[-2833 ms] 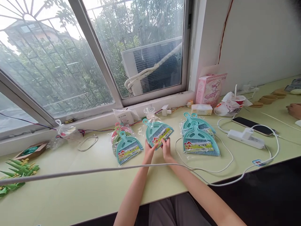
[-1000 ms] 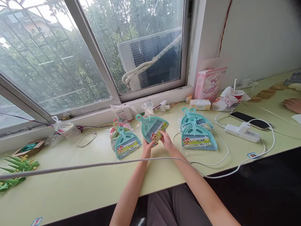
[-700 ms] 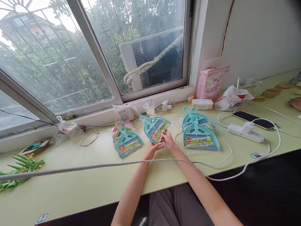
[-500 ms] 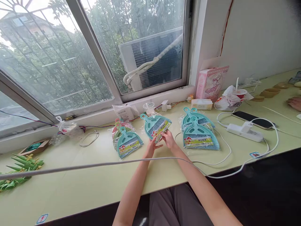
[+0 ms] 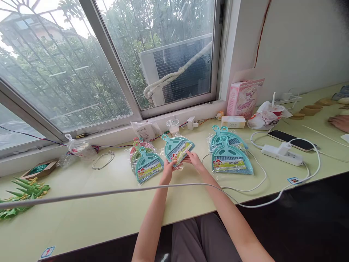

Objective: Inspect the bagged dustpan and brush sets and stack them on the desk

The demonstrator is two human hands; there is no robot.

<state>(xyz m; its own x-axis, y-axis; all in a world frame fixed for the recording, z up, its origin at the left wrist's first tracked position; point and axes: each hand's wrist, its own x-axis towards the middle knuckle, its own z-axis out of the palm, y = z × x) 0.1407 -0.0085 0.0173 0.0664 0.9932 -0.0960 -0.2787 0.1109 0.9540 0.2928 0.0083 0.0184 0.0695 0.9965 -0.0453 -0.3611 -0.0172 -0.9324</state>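
Between my two hands is a teal dustpan and brush set (image 5: pixel 174 145) in clear plastic wrap, tilted, with a yellow-green printed label. My left hand (image 5: pixel 168 169) grips its lower left corner. My right hand (image 5: pixel 193 159) pinches its lower right edge. To the left lies a pile of wrapped sets, a teal dustpan set (image 5: pixel 148 165) on top and a pink one (image 5: pixel 135 150) behind it. On the right, another teal dustpan set (image 5: pixel 231 160) overlaps further teal sets (image 5: pixel 215 136) behind it.
A grey cable (image 5: pixel 109 191) crosses the view in front of my forearms. Right of the sets are a white power strip (image 5: pixel 282 155) and a phone (image 5: pixel 291 140). A plastic cup (image 5: pixel 173 127) stands by the windowsill. Another person's hand (image 5: pixel 339 122) rests at far right.
My left hand has slid to the left along the set's lower edge, and my hands are farther apart. The set has shifted slightly left, its label more fully visible.
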